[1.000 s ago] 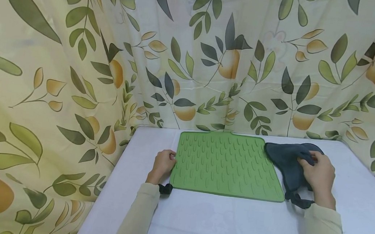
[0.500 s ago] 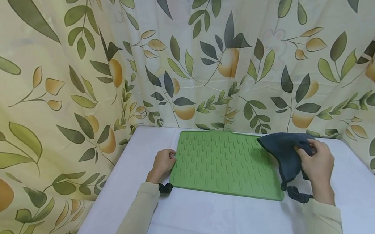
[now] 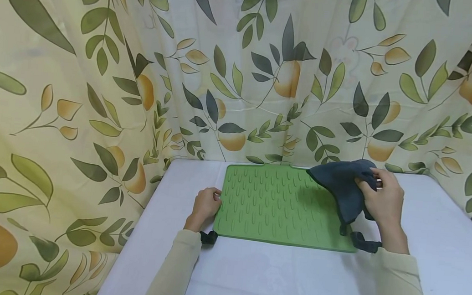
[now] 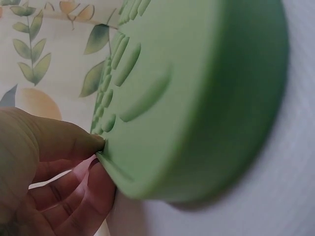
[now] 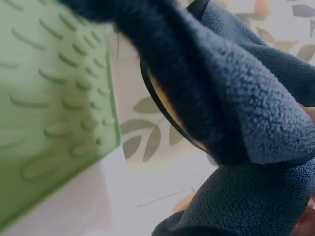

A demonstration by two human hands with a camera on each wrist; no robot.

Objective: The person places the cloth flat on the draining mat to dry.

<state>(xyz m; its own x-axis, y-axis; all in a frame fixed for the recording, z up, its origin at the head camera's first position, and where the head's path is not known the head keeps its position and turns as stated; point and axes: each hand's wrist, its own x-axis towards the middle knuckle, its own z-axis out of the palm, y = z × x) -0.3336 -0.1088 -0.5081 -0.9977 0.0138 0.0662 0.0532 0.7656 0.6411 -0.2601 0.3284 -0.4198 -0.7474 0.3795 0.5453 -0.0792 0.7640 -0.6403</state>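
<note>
A green mat (image 3: 273, 205) with rows of raised ridges lies on the white table. My left hand (image 3: 207, 206) is at its left edge; in the left wrist view, thumb and fingers of the left hand (image 4: 59, 162) pinch the mat's edge (image 4: 147, 162). My right hand (image 3: 384, 199) grips a bunched dark blue cloth (image 3: 342, 182) over the mat's right part, and the cloth's loose end hangs down toward the mat. In the right wrist view the fuzzy cloth (image 5: 266, 108) fills much of the picture and hides most of the fingers.
The table (image 3: 260, 277) has a white cover. Behind it and to the left hangs a curtain (image 3: 241, 74) with leaves and fruit printed on it. Black straps (image 3: 208, 238) are around both wrists.
The right hand has lifted the blue cloth from beside the mat and carried it left over the mat's right part. The left hand stays at the mat's left edge.
</note>
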